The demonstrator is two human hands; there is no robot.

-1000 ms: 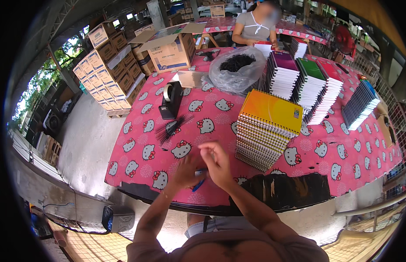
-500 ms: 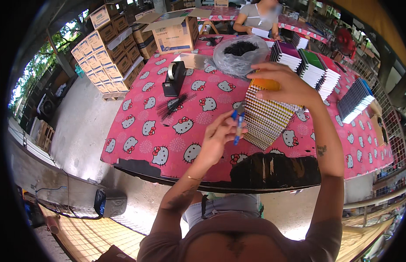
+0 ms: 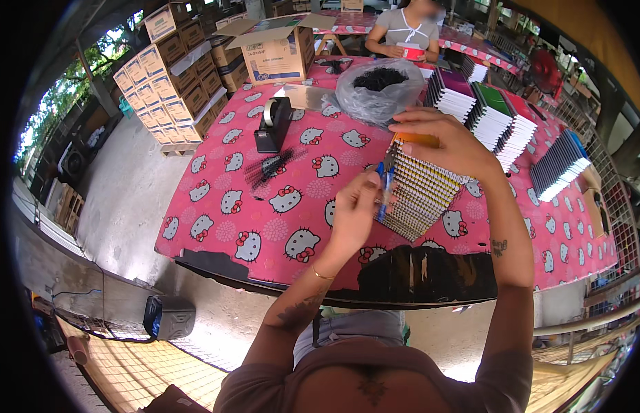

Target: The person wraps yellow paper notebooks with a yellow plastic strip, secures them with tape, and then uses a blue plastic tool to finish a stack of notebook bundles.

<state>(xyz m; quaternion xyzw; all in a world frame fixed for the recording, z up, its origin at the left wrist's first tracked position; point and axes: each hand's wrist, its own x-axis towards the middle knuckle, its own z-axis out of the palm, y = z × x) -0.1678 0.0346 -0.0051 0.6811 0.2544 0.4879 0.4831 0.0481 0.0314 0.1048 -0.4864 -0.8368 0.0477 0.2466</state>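
Hands: two; the left hand [image 3: 358, 217] pinches a slim blue tool [image 3: 384, 186], and the right hand [image 3: 447, 141] lies cupped over the notebook stack [image 3: 423, 189].
Stack: one, spiral-bound with an orange cover, near the front of the pink patterned tablecloth [image 3: 265, 227].
Left of stack: one black tape dispenser [image 3: 273, 124] and a black comb-like piece [image 3: 271, 167].
Behind stack: one clear bag [image 3: 378, 93] of black bits.
Hidden: the tool's tip.

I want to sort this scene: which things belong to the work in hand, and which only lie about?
In hand:
- left hand holding blue tool
- right hand on notebook stack

Lying about:
- tape dispenser
- black combs
- grey bag
- cardboard box
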